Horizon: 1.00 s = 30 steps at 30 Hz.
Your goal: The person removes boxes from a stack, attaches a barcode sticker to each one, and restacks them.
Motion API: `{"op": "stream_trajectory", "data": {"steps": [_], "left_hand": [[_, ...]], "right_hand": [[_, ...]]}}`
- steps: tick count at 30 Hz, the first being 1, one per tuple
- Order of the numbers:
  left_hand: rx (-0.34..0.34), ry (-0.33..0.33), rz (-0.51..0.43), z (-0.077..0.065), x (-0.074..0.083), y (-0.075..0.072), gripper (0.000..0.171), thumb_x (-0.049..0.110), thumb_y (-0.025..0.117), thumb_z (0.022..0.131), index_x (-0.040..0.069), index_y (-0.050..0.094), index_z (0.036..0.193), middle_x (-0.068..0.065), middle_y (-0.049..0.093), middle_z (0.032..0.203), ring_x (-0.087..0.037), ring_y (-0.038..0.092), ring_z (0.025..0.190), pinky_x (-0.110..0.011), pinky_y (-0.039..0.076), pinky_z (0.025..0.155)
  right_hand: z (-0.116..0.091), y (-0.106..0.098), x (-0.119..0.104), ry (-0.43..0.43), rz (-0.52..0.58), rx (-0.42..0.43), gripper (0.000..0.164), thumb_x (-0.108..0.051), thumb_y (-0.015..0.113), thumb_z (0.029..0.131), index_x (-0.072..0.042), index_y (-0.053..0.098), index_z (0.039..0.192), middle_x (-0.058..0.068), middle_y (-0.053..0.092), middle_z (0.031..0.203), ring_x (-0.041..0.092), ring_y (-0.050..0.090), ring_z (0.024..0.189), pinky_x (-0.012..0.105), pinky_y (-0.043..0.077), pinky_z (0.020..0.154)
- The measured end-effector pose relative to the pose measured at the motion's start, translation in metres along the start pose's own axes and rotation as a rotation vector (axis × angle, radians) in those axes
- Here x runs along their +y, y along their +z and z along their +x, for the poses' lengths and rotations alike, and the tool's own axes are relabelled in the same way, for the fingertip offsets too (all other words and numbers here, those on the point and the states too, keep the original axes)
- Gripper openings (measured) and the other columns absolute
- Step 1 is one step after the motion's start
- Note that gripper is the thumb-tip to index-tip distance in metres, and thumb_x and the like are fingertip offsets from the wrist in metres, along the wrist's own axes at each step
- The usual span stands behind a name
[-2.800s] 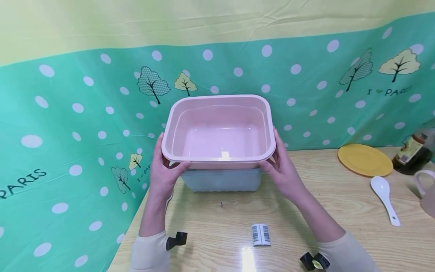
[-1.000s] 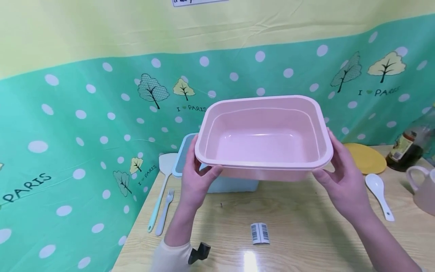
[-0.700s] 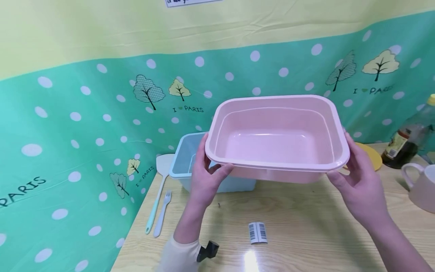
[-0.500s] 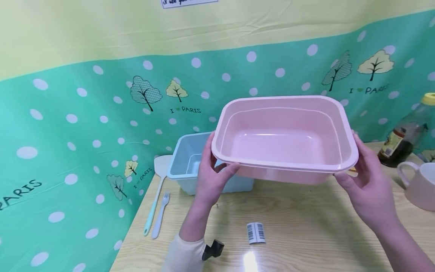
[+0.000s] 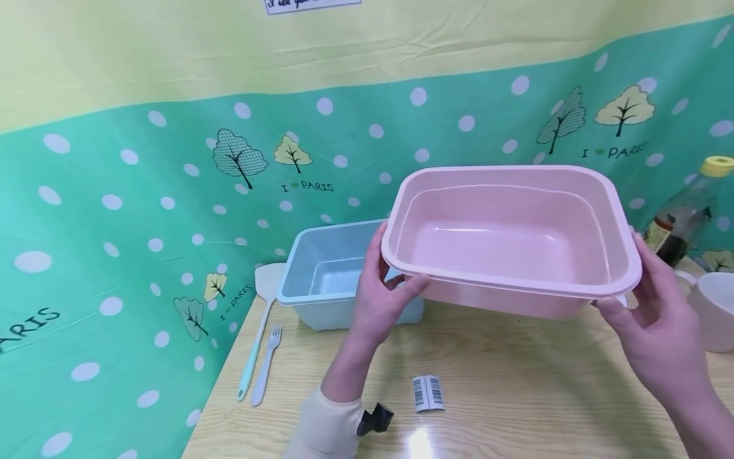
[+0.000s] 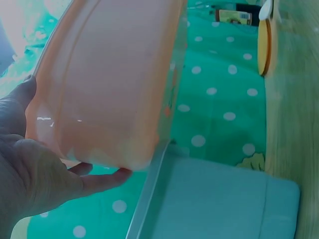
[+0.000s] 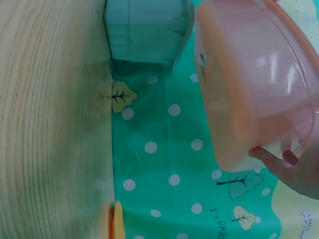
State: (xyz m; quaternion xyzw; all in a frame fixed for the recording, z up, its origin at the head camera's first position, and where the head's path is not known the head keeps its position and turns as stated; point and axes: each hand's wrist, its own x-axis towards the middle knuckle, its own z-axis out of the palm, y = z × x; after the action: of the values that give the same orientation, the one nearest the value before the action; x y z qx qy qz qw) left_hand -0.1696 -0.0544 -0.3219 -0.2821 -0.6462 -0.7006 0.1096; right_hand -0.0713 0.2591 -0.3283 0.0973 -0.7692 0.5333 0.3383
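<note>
A rectangular pink plastic basin (image 5: 504, 248) is held up above the wooden table, its open top tilted toward me and nothing inside. My left hand (image 5: 381, 303) grips its left end, thumb along the front rim. At the right end, my right hand (image 5: 659, 322) holds it the same way; the basin hides some fingertips. A light blue basin (image 5: 327, 312) stands on the table behind my left hand, partly covered in the head view. Both wrist views show a gap between the raised pink basin (image 7: 254, 74) and the tabletop.
A spatula (image 5: 266, 284) and a fork (image 5: 266, 366) lie left of the blue basin. A barcode label (image 5: 428, 393) lies in front. On the right stand a dark-liquid bottle (image 5: 676, 229) and a mug (image 5: 715, 312). A yellow plate (image 6: 263, 50) shows in the left wrist view.
Both hands have lifted the pink basin off the blue one and carried it right. The blue basin, spatula and fork have come into view; the plate and spoon are now hidden in the head view.
</note>
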Motion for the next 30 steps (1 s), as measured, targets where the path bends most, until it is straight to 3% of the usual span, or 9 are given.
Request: {"op": "stream_trajectory", "data": {"steps": [4, 10, 17, 27, 30], "left_hand": [[-0.006, -0.016, -0.014, 0.0, -0.002, 0.008, 0.097, 0.041, 0.086, 0.08, 0.028, 0.03, 0.159, -0.014, 0.045, 0.151, -0.043, 0.046, 0.131, -0.055, 0.05, 0.097], [-0.02, -0.019, -0.028, 0.002, -0.003, 0.018, 0.097, 0.041, 0.086, 0.081, 0.026, 0.03, 0.159, -0.013, 0.045, 0.151, -0.042, 0.047, 0.131, -0.048, 0.052, 0.096], [-0.047, -0.061, -0.038, 0.001, -0.008, 0.028, 0.098, 0.036, 0.086, 0.081, 0.025, 0.027, 0.159, -0.011, 0.043, 0.153, -0.04, 0.046, 0.132, -0.044, 0.051, 0.099], [-0.054, -0.091, -0.042, -0.003, -0.016, 0.038, 0.094, 0.02, 0.085, 0.082, 0.026, 0.03, 0.158, -0.009, 0.044, 0.153, -0.035, 0.045, 0.135, -0.045, 0.044, 0.107], [-0.053, -0.105, -0.049, -0.005, -0.019, 0.042, 0.093, 0.019, 0.085, 0.082, 0.026, 0.031, 0.157, -0.003, 0.046, 0.151, -0.03, 0.047, 0.134, -0.042, 0.043, 0.108]], "right_hand": [[-0.001, -0.006, -0.002, -0.003, -0.066, 0.004, 0.079, 0.017, 0.058, 0.093, -0.014, 0.028, 0.16, 0.011, 0.034, 0.16, 0.016, 0.041, 0.137, 0.008, 0.043, 0.088], [-0.003, -0.015, 0.001, -0.018, -0.074, 0.022, 0.078, 0.017, 0.057, 0.093, -0.012, 0.028, 0.159, 0.012, 0.034, 0.159, 0.016, 0.043, 0.134, 0.007, 0.043, 0.089], [-0.01, -0.022, 0.013, -0.013, 0.053, 0.05, 0.072, 0.015, 0.058, 0.094, -0.006, 0.03, 0.158, 0.015, 0.035, 0.158, 0.018, 0.046, 0.13, 0.01, 0.048, 0.083], [-0.021, -0.027, 0.025, 0.051, -0.09, 0.06, 0.074, 0.014, 0.054, 0.096, -0.012, 0.026, 0.16, 0.01, 0.034, 0.16, 0.015, 0.039, 0.138, 0.005, 0.043, 0.085], [-0.024, -0.028, 0.028, 0.064, -0.086, 0.063, 0.073, 0.014, 0.053, 0.097, -0.012, 0.027, 0.16, 0.01, 0.035, 0.159, 0.016, 0.04, 0.137, 0.006, 0.045, 0.083]]}}
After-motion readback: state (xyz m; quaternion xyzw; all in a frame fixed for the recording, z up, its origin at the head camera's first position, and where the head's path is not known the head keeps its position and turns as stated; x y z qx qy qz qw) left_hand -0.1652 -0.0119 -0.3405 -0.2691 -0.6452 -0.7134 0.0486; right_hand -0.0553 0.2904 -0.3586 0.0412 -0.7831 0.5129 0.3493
